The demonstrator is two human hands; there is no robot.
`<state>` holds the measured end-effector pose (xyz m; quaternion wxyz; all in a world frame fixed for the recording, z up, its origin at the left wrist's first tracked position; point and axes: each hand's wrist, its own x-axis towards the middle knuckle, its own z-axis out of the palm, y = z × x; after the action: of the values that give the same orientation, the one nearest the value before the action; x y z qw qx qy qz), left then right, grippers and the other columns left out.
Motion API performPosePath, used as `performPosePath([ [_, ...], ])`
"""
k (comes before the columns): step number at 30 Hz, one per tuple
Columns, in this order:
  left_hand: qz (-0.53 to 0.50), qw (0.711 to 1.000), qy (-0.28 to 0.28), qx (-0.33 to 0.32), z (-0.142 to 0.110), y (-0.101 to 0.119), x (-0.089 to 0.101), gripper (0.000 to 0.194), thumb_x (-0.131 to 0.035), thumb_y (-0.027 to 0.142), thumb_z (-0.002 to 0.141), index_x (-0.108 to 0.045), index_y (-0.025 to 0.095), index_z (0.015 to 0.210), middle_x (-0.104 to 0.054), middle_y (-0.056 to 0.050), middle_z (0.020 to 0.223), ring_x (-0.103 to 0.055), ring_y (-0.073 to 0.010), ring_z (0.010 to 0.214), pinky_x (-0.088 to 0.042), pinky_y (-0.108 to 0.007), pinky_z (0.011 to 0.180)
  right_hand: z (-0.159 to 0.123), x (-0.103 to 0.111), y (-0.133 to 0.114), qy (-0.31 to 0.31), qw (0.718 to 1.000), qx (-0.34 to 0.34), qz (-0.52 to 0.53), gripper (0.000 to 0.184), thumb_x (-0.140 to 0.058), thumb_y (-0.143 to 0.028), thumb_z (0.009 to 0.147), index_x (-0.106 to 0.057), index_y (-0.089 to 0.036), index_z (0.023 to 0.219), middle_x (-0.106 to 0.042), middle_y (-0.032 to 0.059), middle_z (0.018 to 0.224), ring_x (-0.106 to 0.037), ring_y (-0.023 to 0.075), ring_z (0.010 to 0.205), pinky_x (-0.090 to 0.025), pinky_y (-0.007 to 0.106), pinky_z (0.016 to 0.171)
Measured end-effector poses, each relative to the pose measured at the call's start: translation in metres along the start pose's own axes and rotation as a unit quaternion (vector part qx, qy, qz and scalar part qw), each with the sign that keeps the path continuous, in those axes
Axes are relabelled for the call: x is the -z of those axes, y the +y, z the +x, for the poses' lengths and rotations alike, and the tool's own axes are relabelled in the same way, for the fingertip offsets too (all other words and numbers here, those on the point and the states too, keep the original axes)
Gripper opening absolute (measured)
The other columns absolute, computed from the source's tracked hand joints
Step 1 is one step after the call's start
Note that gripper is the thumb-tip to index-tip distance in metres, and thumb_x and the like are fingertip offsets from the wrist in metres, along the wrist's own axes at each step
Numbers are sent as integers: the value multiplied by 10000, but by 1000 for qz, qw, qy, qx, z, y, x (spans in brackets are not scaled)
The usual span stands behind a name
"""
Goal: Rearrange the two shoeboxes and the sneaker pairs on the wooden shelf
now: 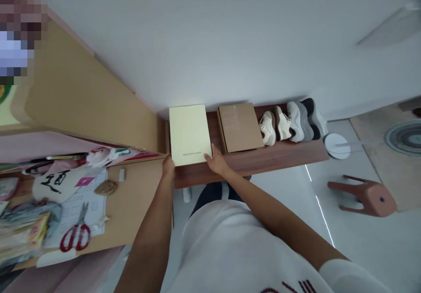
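Observation:
A pale yellow box (189, 133) lies on a low dark wooden shelf (279, 157) against the wall. My left hand (168, 168) grips its near left corner. My right hand (215, 159) holds its near right corner, thumb on top. A brown cardboard box (240, 127) lies just right of it. Further right on the shelf stand two pairs of sneakers (292, 124), white and grey.
A wooden desk (131, 196) at left carries red-handled scissors (76, 236), papers, a ball of twine (105, 187) and clutter. A reddish stool (366, 195) lies tipped on the floor at right. A white round lamp base (337, 145) sits by the shelf's end.

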<state>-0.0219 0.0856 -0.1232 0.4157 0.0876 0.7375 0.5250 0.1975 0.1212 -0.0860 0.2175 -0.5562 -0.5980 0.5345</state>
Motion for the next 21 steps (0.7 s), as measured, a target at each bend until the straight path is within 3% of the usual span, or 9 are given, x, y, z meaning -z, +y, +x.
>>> performPosePath([
  [3,-46,996,-51,54,-9,1,1,325,-591,382,792,-695,105,928,-752,-103,859,-714,-263,937,-571,-392,864,16,-20,4,-6,994,-87,68,661,-594,-420,912,-415,-223,1517,-471,102,1546,-361,270,1478,-236,499,1245],
  [6,-55,989,-112,83,-26,4,21,400,-568,434,847,-705,124,1060,-769,-104,988,-701,-272,1043,-568,-401,898,16,-13,15,-30,979,-124,161,594,-621,-425,898,-481,-298,1462,-550,52,1474,-440,255,1420,-318,530,1200],
  [8,-36,990,-116,68,-39,4,38,435,-584,456,870,-683,169,1181,-752,-98,1129,-678,-268,1124,-558,-402,933,11,-8,22,-58,956,-175,227,529,-591,-435,921,-496,-352,1434,-606,29,1402,-528,254,1330,-417,579,1116],
  [11,8,999,-37,-10,-58,3,53,514,-601,480,887,-604,224,1333,-699,-90,1269,-642,-251,1200,-535,-394,986,3,-14,26,-86,925,-240,280,454,-550,-447,954,-520,-369,1400,-631,38,1356,-597,252,1228,-498,606,1016],
  [13,50,996,9,-68,-72,2,52,536,-577,521,903,-596,214,1342,-686,-101,1277,-631,-256,1210,-519,-402,1017,-1,-25,22,-79,919,-263,282,450,-575,-472,945,-536,-370,1382,-597,44,1407,-578,251,1252,-498,600,1016],
  [17,144,975,-1,-172,-102,7,36,516,-558,524,921,-628,205,1320,-637,-119,1336,-575,-277,1277,-434,-434,1124,-5,-41,3,-119,902,-266,318,497,-509,-648,938,-620,-326,1299,-628,63,1383,-549,274,1306,-504,564,1014],
  [21,223,925,-40,-305,-130,7,16,552,-485,453,978,-478,247,1491,-486,-131,1507,-438,-263,1417,-327,-454,1203,-8,-31,-7,-181,862,-251,402,645,-374,-745,939,-672,-240,1207,-719,119,1211,-649,295,1181,-548,534,957],
])
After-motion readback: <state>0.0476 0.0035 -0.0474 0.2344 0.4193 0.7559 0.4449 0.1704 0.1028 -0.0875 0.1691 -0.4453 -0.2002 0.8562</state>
